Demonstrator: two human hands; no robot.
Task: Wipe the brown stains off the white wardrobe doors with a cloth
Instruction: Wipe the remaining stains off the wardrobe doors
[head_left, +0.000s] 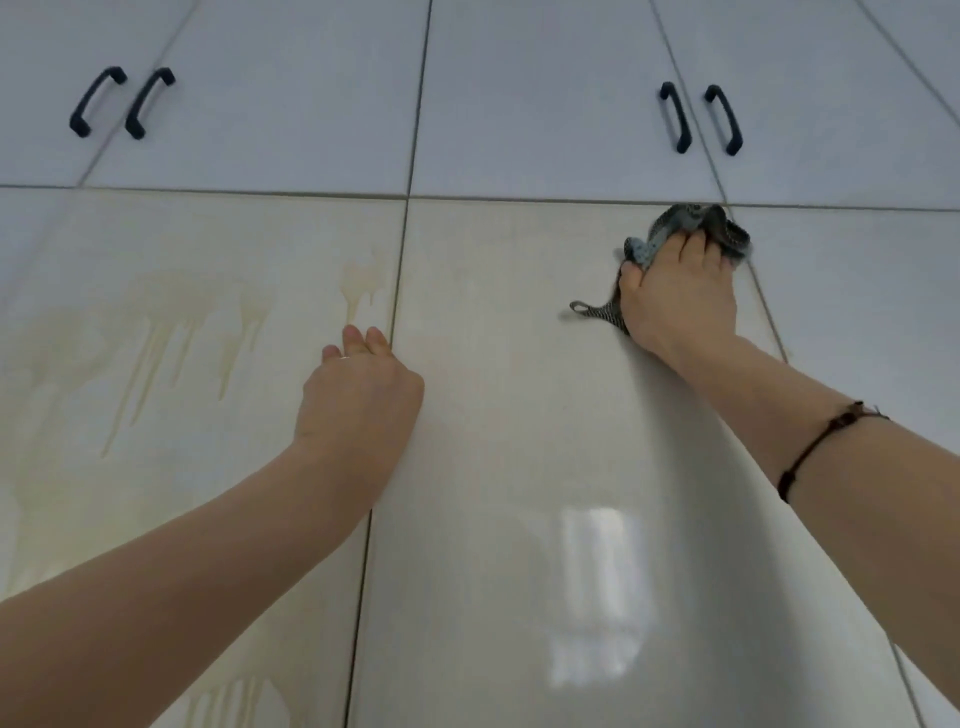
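Observation:
Two tall white wardrobe doors fill the view. The left door (197, 322) carries brown drip stains (156, 332), with more at its bottom edge (234, 701). The right door (493, 467) looks glossy, with only faint marks. My right hand (675, 296) presses a grey patterned cloth (670, 228) flat against the top right corner of the right door; the cloth's hanging loop sticks out to the left. My left hand (358, 384) rests with straight fingers on the right edge of the left door, just below a small stain (358, 286).
Above the tall doors runs a row of upper cabinet doors (291, 93) with black handles, one pair at the left (122, 101) and one pair at the right (698, 117). A further door (857, 291) lies to the right. A dark cord bracelet circles my right forearm.

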